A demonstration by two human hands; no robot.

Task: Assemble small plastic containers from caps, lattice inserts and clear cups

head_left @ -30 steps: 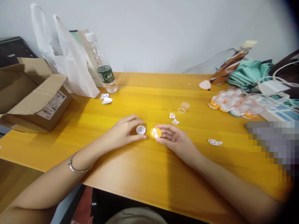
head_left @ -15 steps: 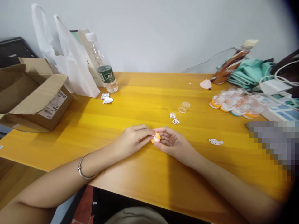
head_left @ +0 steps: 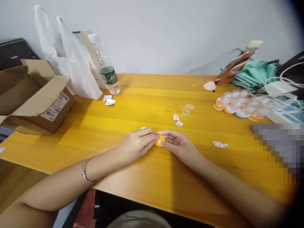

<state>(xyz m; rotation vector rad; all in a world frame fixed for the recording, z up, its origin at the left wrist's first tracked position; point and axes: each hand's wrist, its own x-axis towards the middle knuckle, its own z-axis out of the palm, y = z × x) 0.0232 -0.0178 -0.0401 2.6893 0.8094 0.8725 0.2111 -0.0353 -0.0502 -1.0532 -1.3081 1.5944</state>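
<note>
A small round orange plastic piece with a whitish middle is held between my two hands over the table. My left hand pinches its left side with thumb and fingertips. On the other side, my right hand grips it with the thumb in front and curled fingers behind. Part of a white piece peeks out behind my left knuckles. Beyond my right hand lie two white wheel-patterned cutouts and a small clear plastic cup. Another white perforated cutout rests to the right.
An open cardboard box, a white plastic bag, a water bottle and foil scraps stand or lie at left. Several clear-lidded capsules, a brown drink bottle, a pale pink cone and green cloth are at right.
My right thumb has moved onto the front of the orange piece, which has turned slightly. A bit of white now shows behind my left hand. The view has shifted slightly.
</note>
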